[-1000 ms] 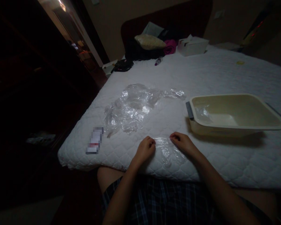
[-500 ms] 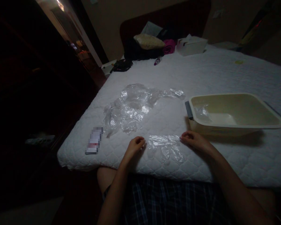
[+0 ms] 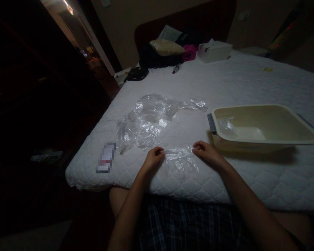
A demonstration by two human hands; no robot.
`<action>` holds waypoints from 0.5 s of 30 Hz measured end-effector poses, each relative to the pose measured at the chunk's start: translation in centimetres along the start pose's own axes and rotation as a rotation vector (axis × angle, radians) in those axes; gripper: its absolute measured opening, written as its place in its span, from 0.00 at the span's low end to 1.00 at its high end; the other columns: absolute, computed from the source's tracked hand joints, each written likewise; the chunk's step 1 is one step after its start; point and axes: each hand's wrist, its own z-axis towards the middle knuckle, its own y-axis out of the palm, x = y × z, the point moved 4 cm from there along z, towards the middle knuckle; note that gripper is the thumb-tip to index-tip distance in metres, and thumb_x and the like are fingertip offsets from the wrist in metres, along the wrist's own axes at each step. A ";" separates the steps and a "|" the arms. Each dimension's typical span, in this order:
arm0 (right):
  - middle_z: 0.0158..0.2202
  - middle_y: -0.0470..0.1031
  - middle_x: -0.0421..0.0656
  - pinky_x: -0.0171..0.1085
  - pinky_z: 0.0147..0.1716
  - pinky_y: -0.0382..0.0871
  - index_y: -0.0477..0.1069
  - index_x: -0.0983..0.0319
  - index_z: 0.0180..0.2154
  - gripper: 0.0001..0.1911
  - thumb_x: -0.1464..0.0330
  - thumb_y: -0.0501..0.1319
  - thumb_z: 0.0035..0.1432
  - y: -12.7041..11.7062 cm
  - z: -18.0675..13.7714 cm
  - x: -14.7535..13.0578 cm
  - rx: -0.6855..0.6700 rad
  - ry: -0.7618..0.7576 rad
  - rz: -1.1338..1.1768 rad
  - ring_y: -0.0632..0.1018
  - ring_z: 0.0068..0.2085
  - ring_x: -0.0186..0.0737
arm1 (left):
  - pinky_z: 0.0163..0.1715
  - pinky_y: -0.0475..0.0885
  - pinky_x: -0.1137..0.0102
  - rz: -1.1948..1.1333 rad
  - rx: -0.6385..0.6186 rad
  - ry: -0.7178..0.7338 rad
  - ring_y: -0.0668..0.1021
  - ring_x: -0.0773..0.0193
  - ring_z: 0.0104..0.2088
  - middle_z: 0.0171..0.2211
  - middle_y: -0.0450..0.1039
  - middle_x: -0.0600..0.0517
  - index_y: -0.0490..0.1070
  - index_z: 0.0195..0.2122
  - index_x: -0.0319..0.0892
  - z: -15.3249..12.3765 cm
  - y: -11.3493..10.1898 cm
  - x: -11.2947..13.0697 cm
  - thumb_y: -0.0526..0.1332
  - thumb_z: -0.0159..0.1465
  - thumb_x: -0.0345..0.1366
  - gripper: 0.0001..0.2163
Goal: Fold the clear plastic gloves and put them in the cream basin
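A clear disposable plastic glove (image 3: pixel 179 155) lies low over the front of the bed, its finger-like strips hanging toward me. My left hand (image 3: pixel 155 158) pinches its left end between thumb and fingers. At the opposite end, my right hand (image 3: pixel 205 152) has its fingertips closed on the upper right corner. Beyond both hands a loose heap of crumpled clear plastic (image 3: pixel 149 120) spreads over the quilted white bedding; whether it is all gloves I cannot tell. To the right stands a cream plastic basin (image 3: pixel 277 125) with grey handles, holding a small piece of clear plastic (image 3: pixel 227 126).
A blurred-out flat object (image 3: pixel 106 158) lies near the bed's left corner (image 3: pixel 70 172). Toward the headboard are a beige pillow (image 3: pixel 167 47), a pink roll (image 3: pixel 189 53), a white tissue box (image 3: pixel 215 51), a small bottle (image 3: pixel 176 68) and a dark bag (image 3: pixel 136 73).
My right hand has moved left and slightly up, closer to my left hand. The glove between them has gone from stretched flat to slacker and bunched.
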 end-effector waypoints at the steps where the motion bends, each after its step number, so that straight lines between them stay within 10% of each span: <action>1: 0.26 0.67 0.39 0.31 0.18 0.56 0.65 0.62 0.36 0.17 0.58 0.61 0.46 0.0 0.1 0.0 -0.002 -0.001 0.005 0.65 0.22 0.30 | 0.27 0.64 0.75 -0.007 0.019 0.014 0.71 0.69 0.27 0.28 0.69 0.52 0.72 0.33 0.38 0.0 0.0 -0.1 0.65 0.46 0.34 0.12; 15: 0.37 0.73 0.46 0.27 0.12 0.49 0.64 0.62 0.38 0.18 0.56 0.59 0.49 -0.2 0.9 0.9 -0.226 0.173 0.276 0.66 0.20 0.25 | 0.23 0.60 0.77 -0.010 -0.061 0.030 0.66 0.74 0.25 0.32 0.67 0.52 0.71 0.41 0.39 -0.4 -0.3 -0.4 0.66 0.46 0.37 0.20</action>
